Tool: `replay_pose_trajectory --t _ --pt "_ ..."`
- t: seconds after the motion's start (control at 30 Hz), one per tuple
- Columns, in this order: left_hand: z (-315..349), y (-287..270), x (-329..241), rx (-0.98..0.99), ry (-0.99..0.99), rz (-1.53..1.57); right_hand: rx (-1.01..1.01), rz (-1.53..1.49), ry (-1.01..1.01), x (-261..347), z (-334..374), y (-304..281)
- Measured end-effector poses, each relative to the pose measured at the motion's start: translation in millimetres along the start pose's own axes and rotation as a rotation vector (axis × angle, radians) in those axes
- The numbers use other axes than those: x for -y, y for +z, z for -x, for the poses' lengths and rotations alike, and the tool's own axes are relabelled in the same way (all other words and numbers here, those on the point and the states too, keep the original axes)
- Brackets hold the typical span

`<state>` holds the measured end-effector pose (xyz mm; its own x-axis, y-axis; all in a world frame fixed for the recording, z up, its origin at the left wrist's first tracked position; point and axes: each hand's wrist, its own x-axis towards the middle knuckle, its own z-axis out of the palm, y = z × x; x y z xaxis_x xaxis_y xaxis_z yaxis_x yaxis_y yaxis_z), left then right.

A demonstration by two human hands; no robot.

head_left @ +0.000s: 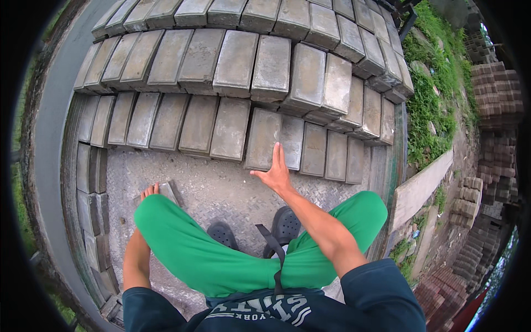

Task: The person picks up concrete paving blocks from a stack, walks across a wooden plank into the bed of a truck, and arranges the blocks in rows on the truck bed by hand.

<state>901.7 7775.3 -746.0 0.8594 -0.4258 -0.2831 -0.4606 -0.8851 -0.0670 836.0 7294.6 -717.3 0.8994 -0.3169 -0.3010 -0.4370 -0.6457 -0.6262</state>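
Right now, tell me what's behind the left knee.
Past the left knee, fingers of the left hand and part of a grey block show. The knee covers the rest, so any grip cannot be seen.

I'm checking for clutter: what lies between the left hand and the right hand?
Head view: a grey block by the left hand, then dusty floor up to the right hand.

The head view, from the left lens of a head-worn fisheye pair, looked steeply down past the wearer's shirt (260, 314) and green trousers (204, 249), which lay nearest. It faced forward over the left hand (150, 191) and right hand (275, 177) to rows of grey blocks (235, 63) beyond; its wide field reached distant stacks (496, 94) at the right rim.
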Motion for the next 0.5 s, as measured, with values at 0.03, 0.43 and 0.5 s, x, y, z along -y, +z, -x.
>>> replay_pose_trajectory --t 0.03,0.43,0.5 --pt "-1.5 -2.4 -0.2 0.08 -0.026 0.008 0.01 -0.019 0.101 9.6 -4.1 1.0" --pt "-4.0 -19.1 -9.8 0.073 -0.043 0.126 -0.013 0.282 -0.092 4.3 -23.4 -15.4" --pt "-6.2 -30.9 -20.4 0.101 -0.02 0.114 -0.046 0.294 -0.118 -0.1 -17.6 -11.8"
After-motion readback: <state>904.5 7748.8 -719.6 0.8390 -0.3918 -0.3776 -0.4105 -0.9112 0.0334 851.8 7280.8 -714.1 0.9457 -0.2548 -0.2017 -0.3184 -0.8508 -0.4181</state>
